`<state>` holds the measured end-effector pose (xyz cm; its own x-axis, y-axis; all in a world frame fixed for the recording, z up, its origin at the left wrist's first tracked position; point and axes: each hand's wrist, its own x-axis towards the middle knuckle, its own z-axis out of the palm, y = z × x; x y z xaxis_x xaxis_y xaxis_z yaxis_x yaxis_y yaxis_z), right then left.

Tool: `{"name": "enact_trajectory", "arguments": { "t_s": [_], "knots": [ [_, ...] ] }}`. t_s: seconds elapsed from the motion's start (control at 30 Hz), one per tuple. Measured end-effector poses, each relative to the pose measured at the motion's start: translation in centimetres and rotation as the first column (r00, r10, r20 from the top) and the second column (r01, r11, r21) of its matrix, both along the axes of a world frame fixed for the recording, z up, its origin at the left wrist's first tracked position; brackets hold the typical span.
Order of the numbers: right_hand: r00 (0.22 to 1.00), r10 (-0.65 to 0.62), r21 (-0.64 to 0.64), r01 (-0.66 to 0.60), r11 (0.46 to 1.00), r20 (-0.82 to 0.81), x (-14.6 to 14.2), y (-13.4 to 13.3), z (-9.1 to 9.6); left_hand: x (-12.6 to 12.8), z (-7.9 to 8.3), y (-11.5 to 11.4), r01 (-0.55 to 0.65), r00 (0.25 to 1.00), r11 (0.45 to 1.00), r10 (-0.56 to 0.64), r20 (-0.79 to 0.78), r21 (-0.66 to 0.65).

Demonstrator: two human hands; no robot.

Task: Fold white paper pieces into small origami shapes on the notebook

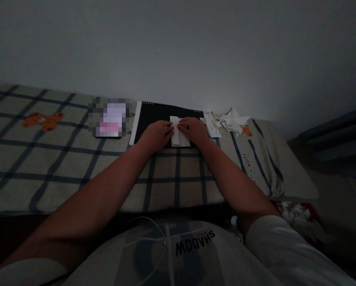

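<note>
A folded piece of white paper (180, 140) lies on a flat black board or pad (149, 115) that has a white strip along its left edge. My left hand (157, 133) comes in from the left, its fingers closed and pressed on the paper's left edge. From the other side my right hand (195, 129) has its fingertips bent together on the upper right of the same paper. Both hands hold it down against the black surface. Crease lines run lengthwise along the paper. My fingertips partly cover its upper half.
Crumpled and folded paper pieces (227, 121) lie right of the board. A phone (110, 123) with a blurred lit screen is on the left. Underneath is a checked cloth (76, 159) against a pale wall (178, 51). White scraps (295, 211) sit low at the right.
</note>
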<state>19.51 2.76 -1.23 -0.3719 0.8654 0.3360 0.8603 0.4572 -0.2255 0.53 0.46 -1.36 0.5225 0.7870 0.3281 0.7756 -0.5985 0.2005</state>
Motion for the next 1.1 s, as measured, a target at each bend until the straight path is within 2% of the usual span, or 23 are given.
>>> {"name": "enact_trajectory", "arguments": {
  "t_s": [0.43,0.87,1.1],
  "knots": [
    [1.000,0.015,-0.093,-0.016,0.995,-0.010,0.5,-1.3,0.2,-0.4,0.0,-0.1,0.002,1.000,1.000,-0.002,-0.021,0.014],
    [1.000,0.008,-0.067,-0.007,0.998,0.022,0.1,-1.4,-0.1,-0.8,0.5,-0.4,0.011,0.993,0.998,-0.017,-0.116,-0.056],
    [0.996,0.069,-0.100,-0.063,0.993,0.057,0.7,-1.7,0.2,-1.2,0.3,0.0,0.045,0.991,0.998,-0.049,-0.124,-0.037]
  ]
}}
